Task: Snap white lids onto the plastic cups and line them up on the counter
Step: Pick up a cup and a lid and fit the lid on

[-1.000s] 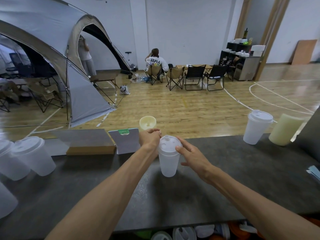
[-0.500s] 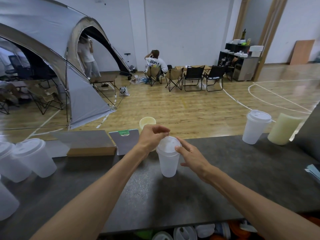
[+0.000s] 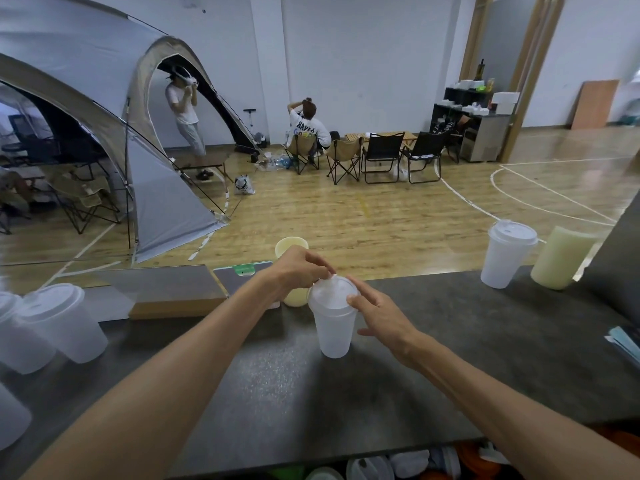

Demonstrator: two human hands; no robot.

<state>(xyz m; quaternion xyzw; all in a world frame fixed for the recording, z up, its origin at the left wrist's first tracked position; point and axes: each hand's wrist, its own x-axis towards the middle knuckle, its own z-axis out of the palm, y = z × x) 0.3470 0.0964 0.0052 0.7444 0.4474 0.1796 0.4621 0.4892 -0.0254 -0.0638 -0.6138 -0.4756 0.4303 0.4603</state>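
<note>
— Centre of the dark table (image 3: 433, 344)?
— Frosted plastic cup (image 3: 335, 329), upright, white lid (image 3: 333, 292) sitting on its rim.

— Left hand (image 3: 297, 268)?
— Over the lid's far edge, fingers (image 3: 320, 263) curled down, tips pinching the rim there.

— Right hand (image 3: 382, 315)?
— Beside the cup on its right, fingers relaxed and spread, thumb tip touching the lid's near-right edge, forefinger stretched along the lid's side. Not wrapped round the cup.

— Behind the left hand?
— Pale yellow cup (image 3: 292, 273), open-topped, mostly hidden by the wrist, just beside the frosted one.

— Far right of the table?
— White lidded cup (image 3: 506, 254), upright, with a yellowish stack of cups (image 3: 561, 258) leaning next to it.

— Far left?
— Lidded frosted cups (image 3: 60, 323), close together near the table's edge; exact count unclear at the frame's border.

— Anything else on top?
— Flat board (image 3: 166, 289) and a small grey card with a green tab (image 3: 242, 277), both along the far edge.
</note>
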